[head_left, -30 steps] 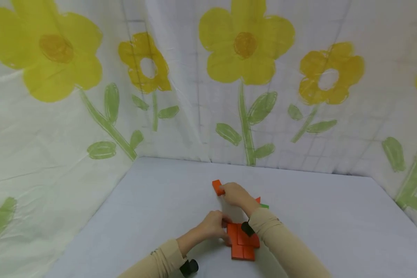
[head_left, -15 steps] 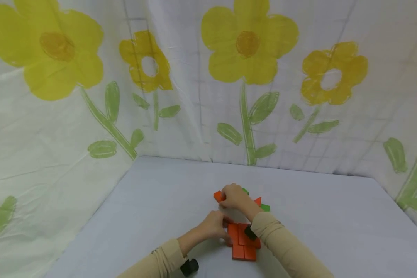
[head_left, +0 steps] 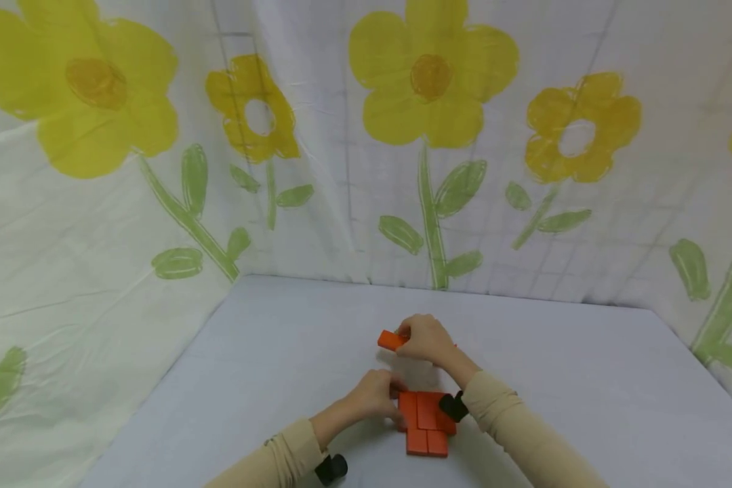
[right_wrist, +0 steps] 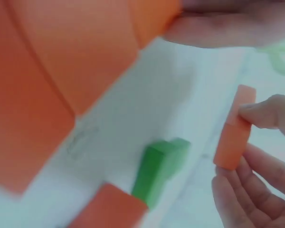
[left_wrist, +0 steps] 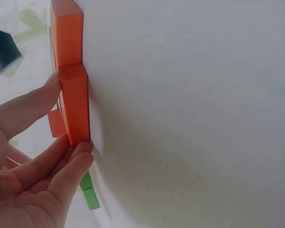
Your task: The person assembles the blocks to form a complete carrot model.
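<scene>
Since half a second ago, right hand (head_left: 425, 339) has lifted slightly; green pieces behind it no longer show from my head view.

Item: orange block (head_left: 392, 339), pinched between right thumb and fingertips (right_wrist: 263, 114), protruding left of the hand, above the table (head_left: 250, 352), beyond the orange block cluster (head_left: 425, 421).

Item: cluster, flat on table; left hand (head_left: 372, 396) grips its left edge, thumb and fingers (left_wrist: 61, 161) curled on one block.

Obscured: green block (right_wrist: 159, 166) and orange piece (right_wrist: 107, 209) blurred in right wrist view; cluster's far-right corner covered by right wrist.

Pose: right forearm angled in from near right, left from near left.
</scene>
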Motion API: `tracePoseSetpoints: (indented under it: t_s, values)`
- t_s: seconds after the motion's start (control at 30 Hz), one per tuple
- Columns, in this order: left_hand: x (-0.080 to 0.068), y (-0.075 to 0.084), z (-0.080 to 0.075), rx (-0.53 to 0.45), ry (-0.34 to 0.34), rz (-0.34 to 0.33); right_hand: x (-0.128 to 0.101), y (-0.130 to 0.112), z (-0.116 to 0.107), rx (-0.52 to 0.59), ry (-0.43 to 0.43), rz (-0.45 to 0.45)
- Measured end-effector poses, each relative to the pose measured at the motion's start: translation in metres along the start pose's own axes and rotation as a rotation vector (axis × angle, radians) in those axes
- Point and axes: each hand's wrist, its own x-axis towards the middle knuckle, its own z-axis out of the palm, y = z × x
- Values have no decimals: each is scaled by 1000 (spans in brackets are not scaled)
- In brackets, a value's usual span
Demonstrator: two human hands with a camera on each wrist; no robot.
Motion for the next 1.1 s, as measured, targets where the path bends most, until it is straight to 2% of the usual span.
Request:
tracePoseSetpoints:
  t_s: [0.17,0.37,0.6,0.87,0.97,1.1]
  values:
    - [-1,0,1,-16,-3,-8,-30,4,-25,76,36,-30]
    - [-3,-2,-3,-45,-3,-48,-70,3,-38,55,44,-62]
    - [-3,-1,-2,-35,-7,-97,-115,-4,-30,81,-140,-104]
    - [-1,2,-1,16,-2,-61,-142,-5,-10,82,-293,-114]
    - [-1,2,0,18,-4,-61,-148,-4,-4,86,-323,-120]
    - [-1,3,0,13,-10,-57,-151,-3,-1,76,-317,-144]
